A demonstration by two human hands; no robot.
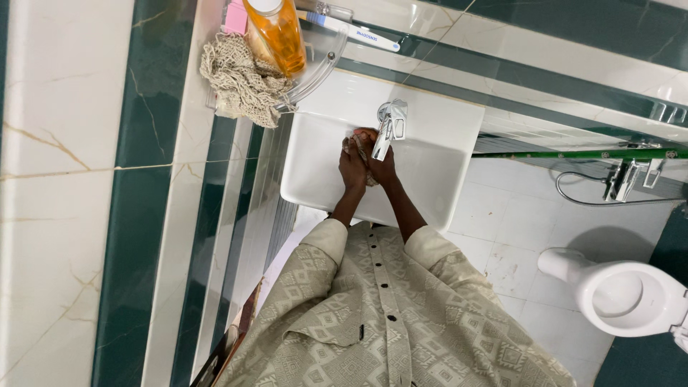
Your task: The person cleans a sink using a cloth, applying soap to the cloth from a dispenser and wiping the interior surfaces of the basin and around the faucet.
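Note:
My left hand (352, 166) and my right hand (384, 166) are pressed together over the white wash basin (430, 179), just below the chrome tap (388, 123). The fingers of both hands are folded around each other. Pale patches that look like lather show between them; I cannot tell if anything small is held inside. Both forearms reach out of rolled-up sleeves of a pale patterned shirt (387, 315).
A clear corner shelf (322, 64) above the basin's left carries an orange liquid bottle (276, 32), a pink item (235, 16), a toothbrush (351, 30) and a hanging net scrubber (244, 82). A white toilet (623, 294) stands at the right, with a hose spray (631, 175) on the wall.

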